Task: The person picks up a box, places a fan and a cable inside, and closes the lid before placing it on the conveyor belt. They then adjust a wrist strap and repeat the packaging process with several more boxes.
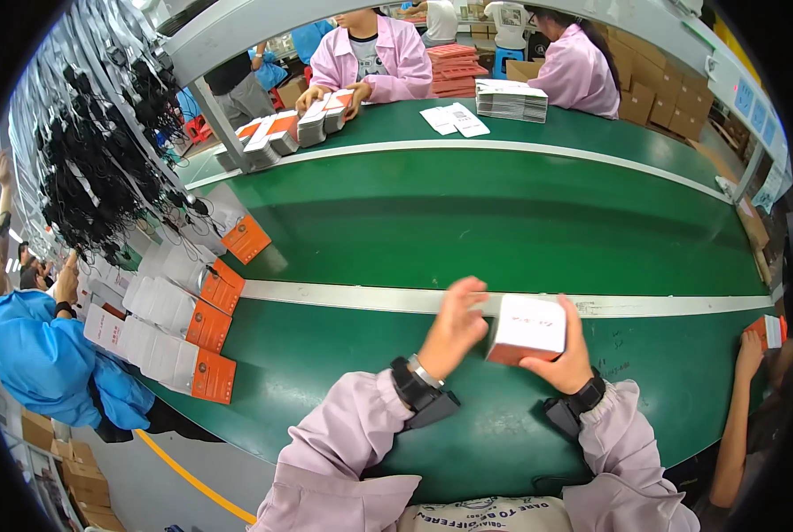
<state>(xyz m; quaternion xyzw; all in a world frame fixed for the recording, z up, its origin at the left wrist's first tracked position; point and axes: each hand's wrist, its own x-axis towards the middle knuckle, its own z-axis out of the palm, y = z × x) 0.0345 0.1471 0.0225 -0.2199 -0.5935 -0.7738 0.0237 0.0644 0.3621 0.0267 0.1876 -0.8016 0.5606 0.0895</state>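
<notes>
A small white and orange carton [529, 324] is held above the green table, its white face turned up. My right hand [569, 355] grips it from the right side, thumb along the near edge and fingers behind. Just left of the carton is my left hand [457, 324], fingers apart and holding nothing, not touching the box. Both wrists wear dark bands.
Rows of white and orange cartons [179, 332] stand at the table's left. Black cables [95, 168] hang above them. A white rail [352, 296] crosses the green table [325, 372]. Across it, a person in pink handles folded boxes [325, 115]. At right, another person's hand [749, 355] holds a carton.
</notes>
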